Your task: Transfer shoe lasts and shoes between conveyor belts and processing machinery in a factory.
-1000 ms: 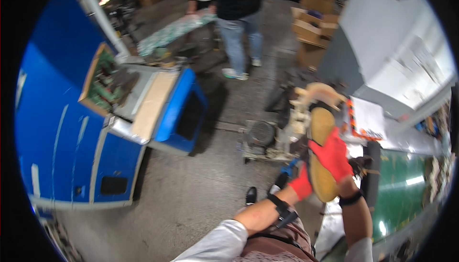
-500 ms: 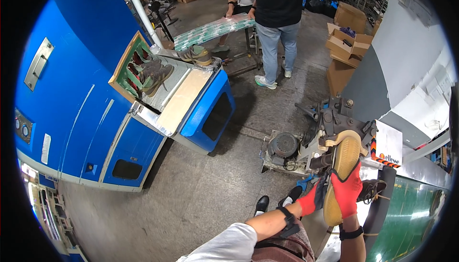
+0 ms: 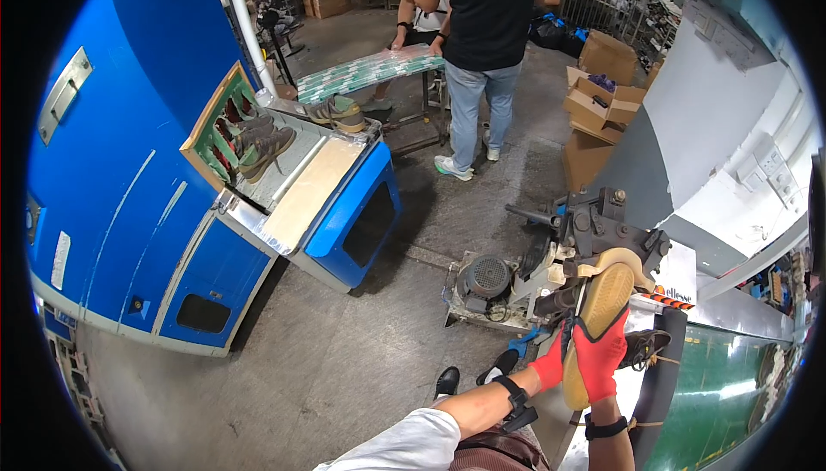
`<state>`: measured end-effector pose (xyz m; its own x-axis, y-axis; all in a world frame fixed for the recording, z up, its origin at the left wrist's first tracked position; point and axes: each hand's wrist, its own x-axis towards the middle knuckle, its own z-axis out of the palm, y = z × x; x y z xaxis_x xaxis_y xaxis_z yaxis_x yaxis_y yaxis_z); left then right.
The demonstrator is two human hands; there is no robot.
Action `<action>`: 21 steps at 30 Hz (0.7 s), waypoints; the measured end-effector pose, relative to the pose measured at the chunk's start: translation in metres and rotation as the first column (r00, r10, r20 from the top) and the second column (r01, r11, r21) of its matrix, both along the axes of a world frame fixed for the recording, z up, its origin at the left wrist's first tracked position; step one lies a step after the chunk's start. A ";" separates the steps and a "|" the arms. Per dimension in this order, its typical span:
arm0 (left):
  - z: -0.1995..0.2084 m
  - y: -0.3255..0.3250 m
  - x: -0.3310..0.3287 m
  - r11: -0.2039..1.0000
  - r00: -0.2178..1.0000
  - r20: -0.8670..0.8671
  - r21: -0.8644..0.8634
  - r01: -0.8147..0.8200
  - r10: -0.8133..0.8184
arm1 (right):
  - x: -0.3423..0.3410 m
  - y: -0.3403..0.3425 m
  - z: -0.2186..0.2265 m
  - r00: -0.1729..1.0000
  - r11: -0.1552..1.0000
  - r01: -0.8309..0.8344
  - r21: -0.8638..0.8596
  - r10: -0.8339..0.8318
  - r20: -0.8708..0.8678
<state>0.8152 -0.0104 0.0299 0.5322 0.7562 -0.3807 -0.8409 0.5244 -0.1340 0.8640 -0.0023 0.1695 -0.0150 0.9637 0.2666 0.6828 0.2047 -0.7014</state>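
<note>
Gripping one shoe (image 3: 600, 320), sole toward the camera, are two hands in red gloves: the left hand (image 3: 551, 366) closes on its lower left edge, and the right hand (image 3: 602, 352) wraps across the middle of the tan sole. One dark band circles each forearm. The shoe is raised just in front of the grey floor machine (image 3: 551, 260), its toe overlapping the machine's upper right part. One round motor housing sits at the machine's left end. Beside the machine on the right runs one green conveyor belt (image 3: 723, 402), with one dark shoe (image 3: 647, 346) lying at its near end. Left of the machine, well apart across bare concrete, stands one blue oven-like cabinet (image 3: 129, 196); about three shoes (image 3: 258, 140) rest in its open hatch and one more on its steel shelf. Beyond the machine, one person in a black shirt and jeans (image 3: 486, 49) stands at a table, with several cardboard boxes (image 3: 602, 84) to the machine's far right. Compared with the earlier frames, the view has swung upward and left, bringing the cabinet and the person more fully into the frame; the grip on the shoe is unchanged.
</note>
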 end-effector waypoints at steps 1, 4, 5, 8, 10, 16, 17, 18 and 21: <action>-0.003 -0.001 0.002 0.997 0.999 0.029 0.068 -0.028 0.026 | 0.000 -0.001 0.000 1.000 1.000 0.014 -0.020 -0.014 -0.001; -0.009 -0.012 0.003 1.000 0.999 -0.031 0.006 0.009 -0.009 | -0.003 -0.013 0.002 0.999 0.996 0.008 0.086 -0.012 0.040; -0.010 -0.019 -0.001 1.000 0.999 -0.046 -0.020 0.005 -0.006 | -0.003 -0.022 0.003 0.997 0.995 0.052 0.088 -0.057 0.057; -0.013 -0.048 -0.030 0.993 0.991 -0.066 0.005 0.116 -0.116 | -0.007 -0.056 0.003 0.983 0.987 0.159 -0.019 -0.160 -0.088; -0.015 -0.069 -0.059 0.953 0.953 -0.025 0.013 0.301 -0.301 | 0.004 -0.078 0.002 0.997 0.987 0.059 -0.146 -0.065 -0.036; 0.004 -0.114 -0.148 0.770 0.699 -0.699 0.528 0.358 0.155 | 0.036 -0.044 -0.031 0.137 0.899 -0.320 -0.301 -0.270 -0.953; 0.012 -0.121 -0.165 0.770 0.664 -0.745 0.458 0.444 0.060 | 0.029 -0.022 -0.041 -0.002 0.860 -0.427 -0.281 -0.312 -0.950; 0.021 -0.125 -0.188 0.661 0.497 -0.854 0.463 0.590 0.155 | 0.015 -0.002 -0.052 -0.103 0.824 -0.508 -0.251 -0.348 -0.932; 0.039 -0.138 -0.246 0.359 0.131 -0.931 0.257 0.897 0.340 | -0.028 0.026 -0.081 -0.256 0.760 -0.586 -0.282 -0.504 -0.825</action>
